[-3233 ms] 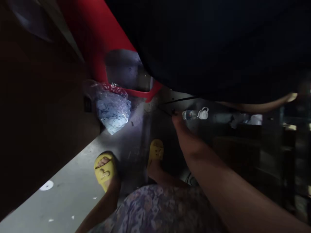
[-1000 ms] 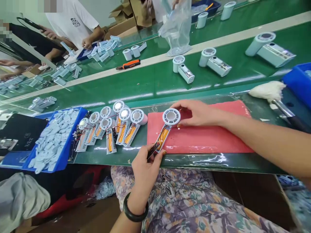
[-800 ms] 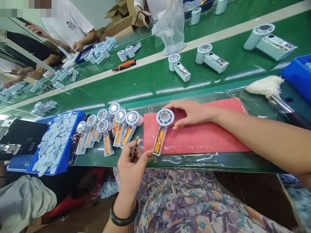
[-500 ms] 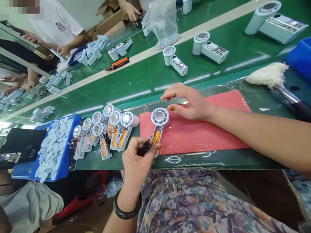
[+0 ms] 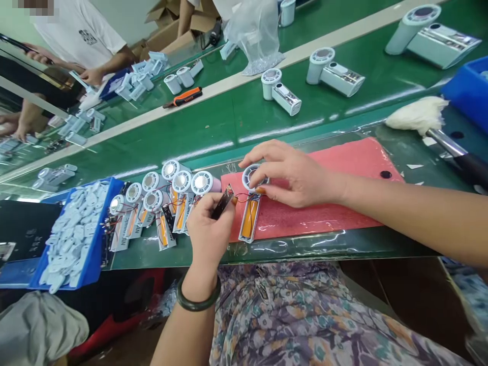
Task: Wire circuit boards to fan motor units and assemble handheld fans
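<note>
Holding a small black circuit board (image 5: 223,203) between thumb and fingertips, the left hand (image 5: 209,229), wearing a dark stone bangle (image 5: 198,301), grips it upright just beside the left edge of a flat pink rubber mat (image 5: 316,218). Thin wires run from the board to a round white device head (image 5: 248,174) on the mat, so holding the board up appears to keep them slack and untangled. The right hand (image 5: 293,180) curves over that head, its fingers closing on the rim, apparently to stop it sliding. Near the head lies a narrow casing with an orange cell (image 5: 249,218).

To the left, a row of matching wired heads and casings (image 5: 181,181) sits on a green conveyor belt (image 5: 152,137), angled alike, perhaps for easy reach. Beyond them, a blue plastic tray (image 5: 101,249) holds pale blue moulded parts (image 5: 68,239). Finished pale blue devices (image 5: 335,79) stand farther along the belt on the far right. Printed lettering on the white casing labels is too small to read.
</note>
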A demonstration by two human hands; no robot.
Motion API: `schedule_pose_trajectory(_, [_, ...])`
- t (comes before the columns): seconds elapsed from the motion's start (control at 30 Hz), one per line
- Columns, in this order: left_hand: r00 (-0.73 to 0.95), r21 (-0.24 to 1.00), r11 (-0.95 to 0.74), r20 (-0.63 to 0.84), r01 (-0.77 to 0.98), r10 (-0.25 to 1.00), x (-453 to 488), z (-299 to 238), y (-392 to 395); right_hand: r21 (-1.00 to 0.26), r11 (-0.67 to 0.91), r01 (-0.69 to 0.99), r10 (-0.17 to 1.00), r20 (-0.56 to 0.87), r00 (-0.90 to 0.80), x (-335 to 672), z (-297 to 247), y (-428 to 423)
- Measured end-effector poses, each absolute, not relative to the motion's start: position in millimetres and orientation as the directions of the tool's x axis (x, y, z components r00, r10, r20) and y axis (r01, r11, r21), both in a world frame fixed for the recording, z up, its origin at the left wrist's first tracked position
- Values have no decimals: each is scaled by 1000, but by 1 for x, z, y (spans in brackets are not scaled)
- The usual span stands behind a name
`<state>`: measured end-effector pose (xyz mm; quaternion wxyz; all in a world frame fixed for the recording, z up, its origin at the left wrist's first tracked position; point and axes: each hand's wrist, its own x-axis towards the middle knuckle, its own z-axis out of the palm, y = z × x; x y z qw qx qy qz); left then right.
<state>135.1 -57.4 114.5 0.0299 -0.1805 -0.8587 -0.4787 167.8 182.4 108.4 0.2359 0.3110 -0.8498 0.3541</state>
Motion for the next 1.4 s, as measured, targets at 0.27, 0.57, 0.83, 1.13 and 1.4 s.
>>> schedule_pose_trajectory(0.27, [-909,721,558,277,410,310,116,101,-52,-174,658,-733,-506,619,-601,170,99,200])
schedule_pose_trajectory(0.57, [-927,786,509,216,351,306,132,90,-55,-143,660,-738,-488,666,-565,166,98,183])
schedule_pose_trajectory(0.83, [-933,828,501,73,253,351,134,89,-64,-79,644,-761,-493,717,-493,164,98,159])
schedule_pose_trajectory(1.13, [-952,975,202,23,88,305,155,119,-89,-408,577,-707,-396,618,-679,159,99,152])
schedule_pose_trajectory(1.4, [-879,915,-198,-249,-351,407,159,138,-79,-468,532,-706,-380,613,-693,158,96,151])
